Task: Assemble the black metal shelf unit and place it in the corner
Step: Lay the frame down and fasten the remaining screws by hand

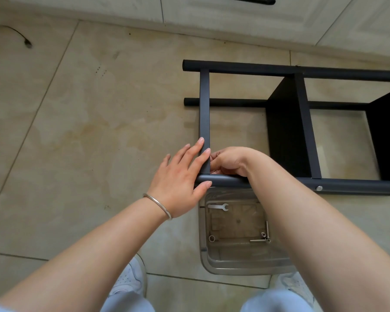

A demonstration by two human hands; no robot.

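The black metal shelf unit point(302, 122) lies on its side on the tiled floor, with round posts running left to right and flat crossbars between them. My left hand point(182, 174) rests with straight fingers on the leftmost crossbar point(204, 104) where it meets the near post point(347, 185), thumb on the post. My right hand point(230, 162) is curled just right of that joint, fingertips pinching something small that is hidden against the crossbar's end.
A clear plastic tray point(204, 244) sits on the floor under the near post, holding a flat wrench point(218, 207), a hex key point(258, 240) and a few small nuts. Cabinet fronts point(212, 10) run along the far side. A dark cord end point(27, 42) lies far left.
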